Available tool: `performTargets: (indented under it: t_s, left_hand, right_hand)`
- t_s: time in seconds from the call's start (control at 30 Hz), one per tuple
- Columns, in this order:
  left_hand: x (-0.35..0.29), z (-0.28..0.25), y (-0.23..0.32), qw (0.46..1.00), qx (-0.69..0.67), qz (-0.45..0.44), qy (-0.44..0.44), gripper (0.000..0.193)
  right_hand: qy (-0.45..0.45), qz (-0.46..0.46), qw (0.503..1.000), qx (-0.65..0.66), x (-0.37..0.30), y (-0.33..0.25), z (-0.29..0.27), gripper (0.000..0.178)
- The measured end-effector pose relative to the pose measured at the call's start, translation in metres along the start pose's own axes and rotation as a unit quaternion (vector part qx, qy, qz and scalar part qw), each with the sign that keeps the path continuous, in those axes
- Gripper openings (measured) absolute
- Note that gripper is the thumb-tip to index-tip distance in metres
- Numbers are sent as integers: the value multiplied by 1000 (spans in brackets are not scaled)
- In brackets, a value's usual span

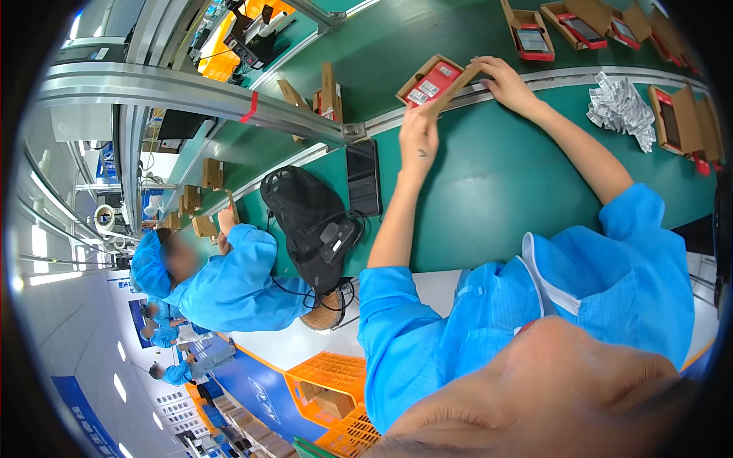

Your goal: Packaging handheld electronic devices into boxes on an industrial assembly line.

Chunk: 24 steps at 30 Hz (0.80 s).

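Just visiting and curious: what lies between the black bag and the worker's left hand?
In the head view, a dark, flat device lies between the black bag and left hand.

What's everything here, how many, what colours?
held box: 1, brown and red, in hands
open boxes: several, brown and red, upper right
other boxes: several, brown, left
packets: one pile, silvery, right
flat device: 1, black, centre-left
bag: 1, black, beside it
table: 1, green, centre
crates: some, orange, bottom
co-workers: several, blue-clothed, left
frame: 1, silver, upper left
left hand: 1, bare, on held box
right hand: 1, bare, on its lid
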<state>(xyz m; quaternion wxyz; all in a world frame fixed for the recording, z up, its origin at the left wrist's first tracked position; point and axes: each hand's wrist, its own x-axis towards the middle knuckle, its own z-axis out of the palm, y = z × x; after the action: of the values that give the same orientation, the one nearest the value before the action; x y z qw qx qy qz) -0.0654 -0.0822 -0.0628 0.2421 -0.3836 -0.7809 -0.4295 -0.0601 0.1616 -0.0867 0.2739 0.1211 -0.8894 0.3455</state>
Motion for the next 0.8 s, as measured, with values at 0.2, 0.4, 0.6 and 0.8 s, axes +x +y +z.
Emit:
performTargets:
  t_s: [0.2,0.4,0.6,0.8]
  left_hand:
    - [-15,-12,22,993,-38,-14,-109,29]
    - [-42,-43,-20,849,-372,-354,123,31]
    - [-26,-38,-13,615,-642,-456,42,46]
    - [-29,-9,-6,487,-757,-431,-53,51]
  right_hand:
    - [-35,-48,993,102,-7,-7,-2,37]
    - [-128,78,964,221,-2,-59,-14,22]
    - [-154,198,851,462,26,-77,-17,28]
    - [-233,387,827,335,48,-72,4,29]
